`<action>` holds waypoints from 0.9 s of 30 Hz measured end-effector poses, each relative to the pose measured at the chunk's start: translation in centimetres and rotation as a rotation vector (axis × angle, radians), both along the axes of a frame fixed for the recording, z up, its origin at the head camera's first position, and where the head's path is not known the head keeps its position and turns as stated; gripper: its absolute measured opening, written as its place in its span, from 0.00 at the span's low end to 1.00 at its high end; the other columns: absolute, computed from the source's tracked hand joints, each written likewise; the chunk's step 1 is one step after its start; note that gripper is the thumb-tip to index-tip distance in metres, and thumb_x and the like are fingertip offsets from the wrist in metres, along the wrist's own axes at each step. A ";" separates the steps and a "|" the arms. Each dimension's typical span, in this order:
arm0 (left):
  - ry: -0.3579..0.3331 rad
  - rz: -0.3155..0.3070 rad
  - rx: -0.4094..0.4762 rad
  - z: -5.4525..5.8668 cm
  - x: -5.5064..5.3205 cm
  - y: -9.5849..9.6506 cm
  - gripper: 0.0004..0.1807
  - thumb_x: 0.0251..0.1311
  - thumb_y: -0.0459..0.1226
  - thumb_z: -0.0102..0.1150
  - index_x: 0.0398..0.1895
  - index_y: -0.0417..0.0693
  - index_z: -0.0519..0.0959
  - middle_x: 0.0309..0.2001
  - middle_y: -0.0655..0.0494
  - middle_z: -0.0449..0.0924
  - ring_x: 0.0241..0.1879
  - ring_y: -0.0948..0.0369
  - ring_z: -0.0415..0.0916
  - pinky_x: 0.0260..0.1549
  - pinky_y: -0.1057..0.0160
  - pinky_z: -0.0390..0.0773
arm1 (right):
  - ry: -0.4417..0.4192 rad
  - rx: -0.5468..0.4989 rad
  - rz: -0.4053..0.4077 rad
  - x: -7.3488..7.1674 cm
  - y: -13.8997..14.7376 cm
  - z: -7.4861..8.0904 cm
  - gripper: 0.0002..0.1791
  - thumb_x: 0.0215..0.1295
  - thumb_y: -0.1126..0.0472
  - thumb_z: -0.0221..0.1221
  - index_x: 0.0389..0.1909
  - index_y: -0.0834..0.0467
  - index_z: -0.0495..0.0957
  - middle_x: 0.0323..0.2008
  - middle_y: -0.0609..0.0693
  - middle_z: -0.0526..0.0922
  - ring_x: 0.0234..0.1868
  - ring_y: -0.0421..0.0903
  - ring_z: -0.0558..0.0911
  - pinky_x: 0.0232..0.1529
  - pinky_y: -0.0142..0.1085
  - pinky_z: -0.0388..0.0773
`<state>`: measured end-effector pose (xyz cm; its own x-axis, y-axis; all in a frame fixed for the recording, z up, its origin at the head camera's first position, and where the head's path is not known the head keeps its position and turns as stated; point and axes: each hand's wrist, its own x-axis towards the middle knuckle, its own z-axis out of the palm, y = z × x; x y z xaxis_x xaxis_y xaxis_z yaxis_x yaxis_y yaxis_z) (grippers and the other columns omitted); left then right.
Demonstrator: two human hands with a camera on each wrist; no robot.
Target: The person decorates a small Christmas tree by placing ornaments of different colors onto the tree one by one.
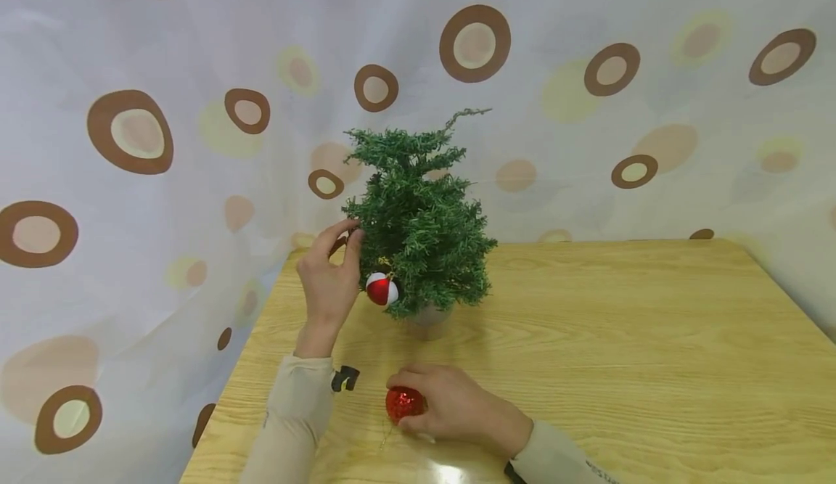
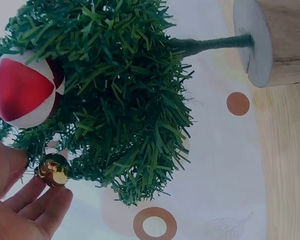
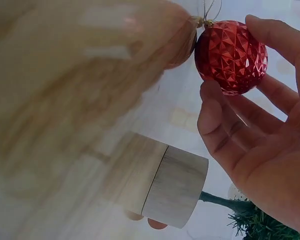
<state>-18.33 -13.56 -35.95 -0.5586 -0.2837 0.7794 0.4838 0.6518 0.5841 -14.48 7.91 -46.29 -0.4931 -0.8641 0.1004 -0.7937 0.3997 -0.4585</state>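
A small green artificial Christmas tree (image 1: pixel 418 223) stands on the wooden table. At its left side my left hand (image 1: pixel 329 273) reaches into the branch tips, thumb and fingers around a small shiny gold bauble (image 2: pixel 54 170). Just beside that hand a red-and-white bauble (image 1: pixel 382 289) hangs from a lower branch; it looks large in the left wrist view. My right hand (image 1: pixel 451 408) grips a faceted red bauble (image 1: pixel 403 404) down at the tabletop, in front of the tree. A thin string loop trails from this bauble's cap (image 3: pixel 209 23).
The tree's round wooden base (image 3: pixel 175 187) sits behind the right hand. A small black piece (image 1: pixel 345 379) shows beside the left sleeve. Pale cloth with brown rings (image 1: pixel 475 43) hangs behind and left of the table (image 1: pixel 620 324). One bent twig (image 1: pixel 466 113) sticks out at the tree's top.
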 end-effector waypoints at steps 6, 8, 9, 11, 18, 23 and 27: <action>0.001 0.020 -0.005 0.3 -0.5 -0.4 0.11 0.72 0.32 0.65 0.51 0.34 0.87 0.51 0.39 0.89 0.51 0.43 0.88 0.54 0.46 0.86 | -0.067 0.022 -0.006 0.0 0.2 0.2 0.31 0.62 0.48 0.73 0.66 0.49 0.79 0.59 0.47 0.83 0.54 0.42 0.84 0.56 0.38 0.83; 0.001 0.029 -0.003 0.4 -0.6 -0.5 0.11 0.72 0.32 0.65 0.51 0.34 0.87 0.51 0.38 0.89 0.51 0.42 0.89 0.53 0.45 0.86 | -0.080 0.026 -0.017 0.0 0.3 0.1 0.33 0.62 0.48 0.73 0.68 0.49 0.78 0.58 0.48 0.82 0.51 0.42 0.84 0.53 0.36 0.83; 0.000 0.032 0.000 0.4 -0.8 -0.6 0.11 0.72 0.32 0.65 0.52 0.34 0.87 0.51 0.38 0.89 0.51 0.42 0.89 0.53 0.45 0.86 | -0.089 0.024 -0.021 0.0 0.3 0.1 0.35 0.61 0.48 0.73 0.69 0.49 0.77 0.57 0.49 0.81 0.49 0.41 0.83 0.51 0.34 0.83; -0.005 0.038 0.008 0.3 -1.0 -0.8 0.11 0.72 0.32 0.65 0.51 0.34 0.87 0.51 0.38 0.89 0.50 0.41 0.89 0.53 0.44 0.86 | -0.116 0.014 -0.028 -0.1 0.5 0.1 0.36 0.62 0.48 0.72 0.71 0.50 0.76 0.56 0.51 0.80 0.47 0.40 0.82 0.49 0.31 0.83; -0.040 0.018 0.046 0.2 -0.9 -0.9 0.12 0.72 0.33 0.65 0.53 0.35 0.87 0.52 0.40 0.89 0.51 0.42 0.89 0.54 0.44 0.86 | -0.196 -0.095 -0.062 -0.6 1.6 0.3 0.33 0.64 0.51 0.72 0.69 0.56 0.78 0.55 0.51 0.77 0.50 0.42 0.81 0.49 0.27 0.82; -0.056 -0.031 0.103 0.2 -0.7 -0.8 0.12 0.72 0.34 0.65 0.54 0.39 0.88 0.54 0.43 0.89 0.50 0.44 0.89 0.53 0.48 0.87 | -0.166 -0.208 -0.087 -0.9 2.7 1.2 0.31 0.64 0.52 0.71 0.67 0.53 0.77 0.55 0.49 0.78 0.50 0.43 0.82 0.47 0.31 0.84; -0.054 -0.056 0.128 0.0 -0.5 -0.7 0.13 0.73 0.34 0.65 0.56 0.40 0.88 0.56 0.45 0.89 0.51 0.46 0.89 0.53 0.49 0.86 | -0.143 -0.363 -0.081 -0.9 3.3 2.3 0.29 0.63 0.56 0.71 0.65 0.50 0.77 0.53 0.47 0.80 0.48 0.41 0.83 0.46 0.32 0.86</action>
<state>-18.81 -14.29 -35.95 -0.6168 -0.3461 0.7070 0.4829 0.5429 0.6871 -15.35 11.22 -44.03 -0.5893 -0.7429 0.3176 -0.6843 0.2499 -0.6851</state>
